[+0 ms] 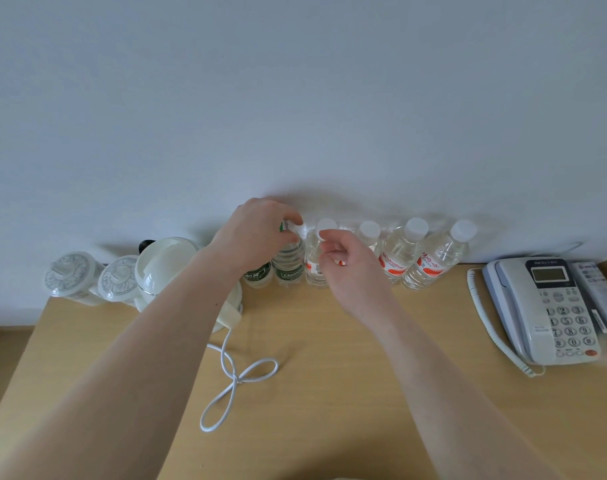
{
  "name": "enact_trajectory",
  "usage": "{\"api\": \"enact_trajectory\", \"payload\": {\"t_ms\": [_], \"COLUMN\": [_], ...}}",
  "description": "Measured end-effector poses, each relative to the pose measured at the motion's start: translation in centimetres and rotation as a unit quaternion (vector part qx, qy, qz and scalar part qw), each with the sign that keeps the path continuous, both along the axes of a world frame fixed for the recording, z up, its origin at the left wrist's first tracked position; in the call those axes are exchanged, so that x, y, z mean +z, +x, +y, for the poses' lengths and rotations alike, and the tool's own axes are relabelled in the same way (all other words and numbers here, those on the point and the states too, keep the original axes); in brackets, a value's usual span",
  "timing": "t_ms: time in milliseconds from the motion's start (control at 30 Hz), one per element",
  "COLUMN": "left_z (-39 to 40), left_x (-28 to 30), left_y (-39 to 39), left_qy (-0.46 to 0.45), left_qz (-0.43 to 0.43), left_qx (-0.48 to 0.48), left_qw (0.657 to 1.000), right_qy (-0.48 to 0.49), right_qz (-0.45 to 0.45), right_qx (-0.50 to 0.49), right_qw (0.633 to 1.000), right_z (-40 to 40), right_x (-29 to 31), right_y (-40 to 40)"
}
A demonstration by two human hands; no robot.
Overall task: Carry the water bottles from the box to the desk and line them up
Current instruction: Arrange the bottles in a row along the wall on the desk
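Landmark: the white electric kettle stands at the back left of the wooden tabletop, against the wall.
Left of the kettle: two lidded white cups stand side by side, the nearer one touching or almost touching the kettle.
In front of the kettle: its white cord lies looped on the tabletop.
Left hand: the left hand reaches over the kettle's right side and grips the top of a green-label bottle from above, fingers curled round its neck and cap.
Green-label bottle: upright on the tabletop just right of the kettle, directly under the left hand; a second green-label bottle stands between it and the kettle, mostly hidden by the wrist.
Right hand: the right hand is further right of the kettle, fingers loosely curled; fingertips are at the neck of a red-label bottle, but whether they pinch it or only touch it cannot be told.
Red-label bottles: that bottle stands touching the gripped green one; three more red-label bottles carry the row on to the right along the wall, one partly hidden behind the right hand.
Far right of the kettle: a grey desk telephone with a coiled cord lies well apart from the row's end.
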State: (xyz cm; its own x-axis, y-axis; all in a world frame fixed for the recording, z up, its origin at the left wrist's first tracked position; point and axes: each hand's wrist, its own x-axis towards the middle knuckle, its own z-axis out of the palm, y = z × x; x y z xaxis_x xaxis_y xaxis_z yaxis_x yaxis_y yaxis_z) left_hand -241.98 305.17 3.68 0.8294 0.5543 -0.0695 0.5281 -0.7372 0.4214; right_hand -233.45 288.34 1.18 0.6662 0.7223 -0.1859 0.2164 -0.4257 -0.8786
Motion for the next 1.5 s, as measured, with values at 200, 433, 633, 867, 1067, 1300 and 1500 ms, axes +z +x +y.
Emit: {"api": "enact_trajectory", "payload": {"t_ms": [200, 433, 633, 867, 1067, 1300, 1500], "left_z": [-0.03, 0.03, -0.4, -0.23, -0.35, -0.4, -0.48], "left_x": [-0.03, 0.36, -0.27, 0.07, -0.07, 0.28, 0.53], "left_y": [-0.14, -0.07, 0.15, 0.68, 0.63, 0.51, 0.57], "left_qy": [-0.02, -0.017, 0.046, 0.045, 0.039, 0.043, 0.021], "left_qz": [0.016, 0.031, 0.038, 0.067, 0.069, 0.07, 0.068], "left_qx": [-0.012, -0.029, 0.016, 0.03, 0.015, 0.0, 0.004], "left_qw": [1.0, 0.999, 0.998, 0.996, 0.997, 0.997, 0.997], "right_qy": [0.0, 0.002, 0.001, 0.006, 0.01, 0.012, 0.005], "right_qz": [0.002, 0.007, 0.004, 0.011, 0.013, 0.011, 0.005], "right_qx": [-0.002, -0.007, -0.012, -0.013, -0.016, -0.014, -0.004], "right_qw": [1.0, 1.0, 1.0, 1.0, 1.0, 1.0, 1.0], "right_z": [-0.15, -0.41, -0.36, -0.51, -0.47, -0.19, 0.04], "right_x": [0.09, 0.51, 0.85, 0.86, 0.8, 0.78, 0.93], "right_y": [0.0, -0.05, -0.09, -0.15, 0.22, 0.21, 0.18]}}
